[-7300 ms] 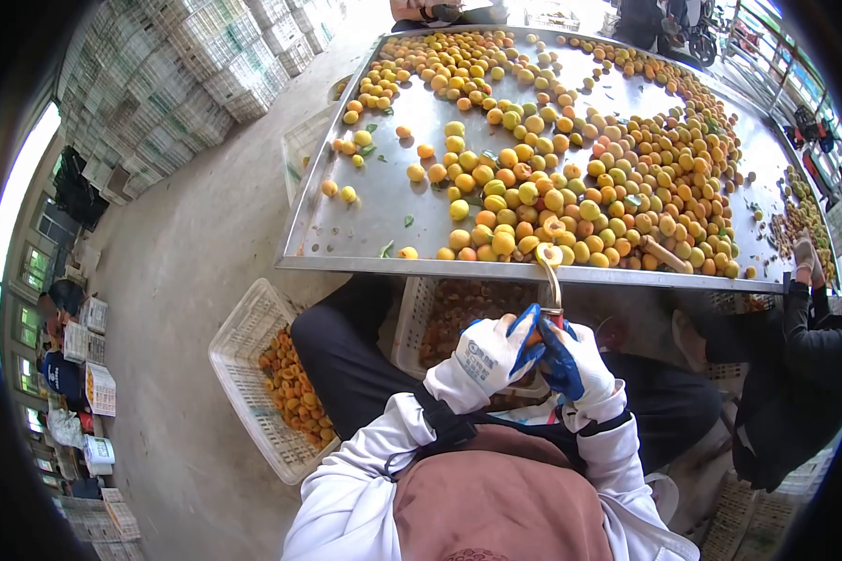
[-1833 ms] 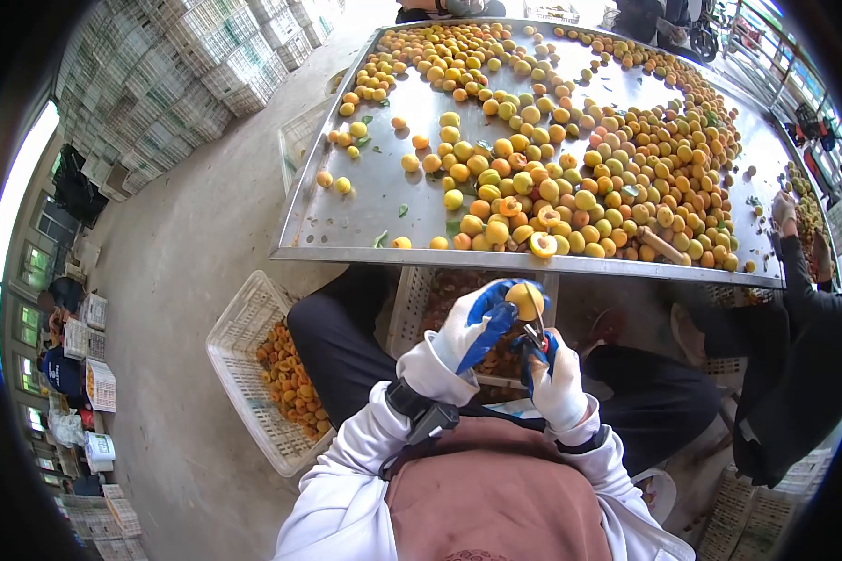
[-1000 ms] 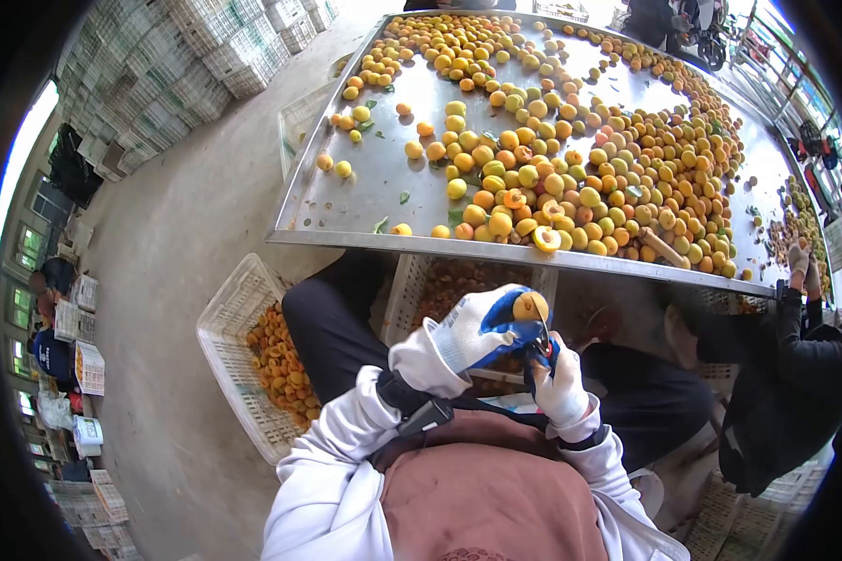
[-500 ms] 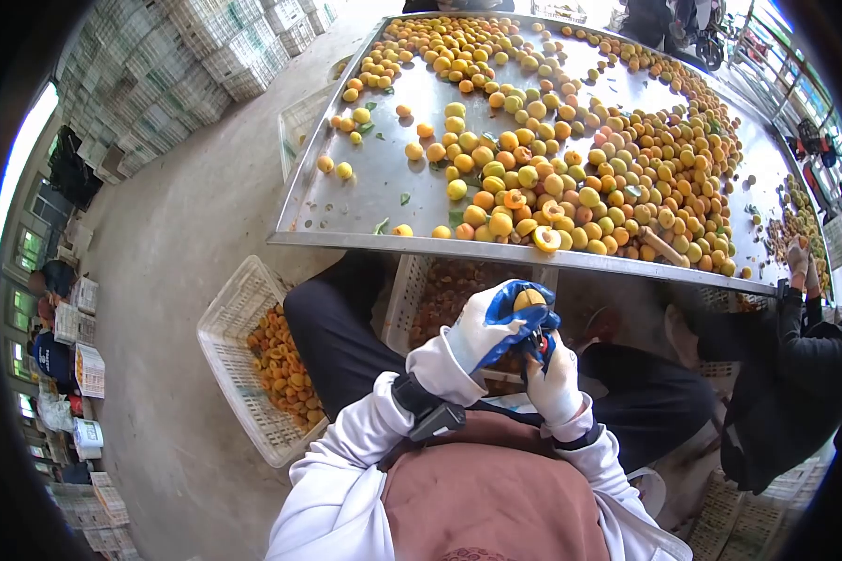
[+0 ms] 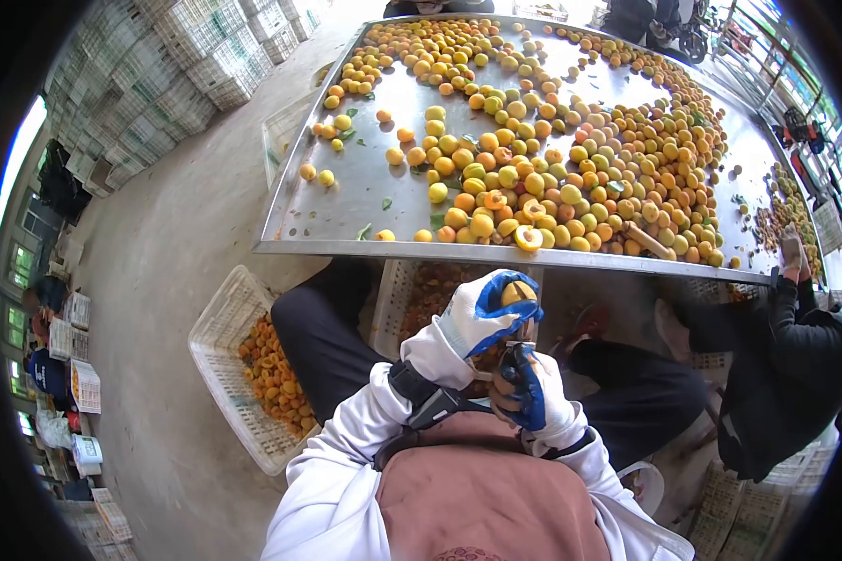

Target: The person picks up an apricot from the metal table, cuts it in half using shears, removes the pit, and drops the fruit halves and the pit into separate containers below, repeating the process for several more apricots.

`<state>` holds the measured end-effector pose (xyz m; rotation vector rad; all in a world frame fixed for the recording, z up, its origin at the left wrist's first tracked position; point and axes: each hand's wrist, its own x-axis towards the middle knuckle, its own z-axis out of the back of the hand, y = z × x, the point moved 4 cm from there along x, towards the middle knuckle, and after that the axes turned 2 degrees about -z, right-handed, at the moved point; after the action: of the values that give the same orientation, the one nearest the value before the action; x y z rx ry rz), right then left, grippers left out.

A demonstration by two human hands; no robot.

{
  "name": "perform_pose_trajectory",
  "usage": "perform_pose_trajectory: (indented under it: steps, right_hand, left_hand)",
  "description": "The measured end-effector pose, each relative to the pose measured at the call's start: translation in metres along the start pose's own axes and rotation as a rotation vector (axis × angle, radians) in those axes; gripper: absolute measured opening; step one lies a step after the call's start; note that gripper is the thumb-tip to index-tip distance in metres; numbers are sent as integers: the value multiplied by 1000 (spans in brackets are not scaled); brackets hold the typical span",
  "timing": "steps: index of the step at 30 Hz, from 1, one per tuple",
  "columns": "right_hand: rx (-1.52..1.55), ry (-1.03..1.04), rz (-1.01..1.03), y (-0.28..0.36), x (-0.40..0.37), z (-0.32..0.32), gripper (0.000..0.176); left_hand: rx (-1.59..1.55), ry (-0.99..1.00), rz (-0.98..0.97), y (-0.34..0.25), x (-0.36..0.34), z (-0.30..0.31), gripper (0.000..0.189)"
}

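Fingers of the right hand (image 5: 538, 388), gloved in white and blue, are curled in a grip around the handle of a metal-bladed tool (image 5: 528, 330), which is mostly hidden by the glove. Half a second ago this hand was pressed up close beneath the left; now it has dropped toward the person's lap, baring more of the metal between the two. Just beyond it, the left hand (image 5: 489, 313) is closed around a yellow apricot (image 5: 518, 294), its upper part showing between thumb and fingers. I cannot tell whether the blade touches the fruit.

Beside the person's knee, a white plastic crate (image 5: 217, 363) holds apricot halves, and another crate (image 5: 384, 313) with dark orange pieces sits partly under the bench. The metal bench (image 5: 341, 224) carries heaped apricots (image 5: 617, 187). Close to its front rim lies a cut apricot half (image 5: 529, 239); about seven seconds ago one was out at that rim, by the tool's tip. A wooden stick (image 5: 649, 241) rests among the fruit as before.

Over to the right, a co-worker's hand (image 5: 792, 249) is at the bench edge, drawn back from its farther reach under two seconds ago. Stacked crates (image 5: 154, 89) stand across the floor.
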<state>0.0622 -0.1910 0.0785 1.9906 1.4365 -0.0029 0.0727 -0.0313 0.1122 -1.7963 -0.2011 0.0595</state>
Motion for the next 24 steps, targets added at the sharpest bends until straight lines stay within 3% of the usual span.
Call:
perform_pose_trajectory:
  steps: [2,4,8,11,13,18,21,24]
  right_hand:
    - [-44,-5,25,-4,3,6,19]
    - [-379,-139,259,0,5,13,16]
    - [-444,-115,336,-6,6,20,14]
    - [-635,-212,393,8,5,8,13]
    - [-1205,-300,636,24,5,-3,12]
    - [-1338,-398,701,35,7,-10,14]
    - [-1194,-332,659,19,11,-2,15]
    - [-783,-258,479,7,15,2,23]
  left_hand:
    - [-11,23,-17,-2,1,-2,37]
    - [-20,46,-37,-7,2,-4,40]
    - [-167,124,21,-16,-3,-8,45]
    - [-212,162,42,-21,-3,-10,44]
    - [-425,110,138,-17,-4,-9,44]
    - [-288,142,65,7,-5,-6,44]
    - [-309,189,48,2,-6,-12,42]
    - [-358,162,105,9,-5,-12,40]
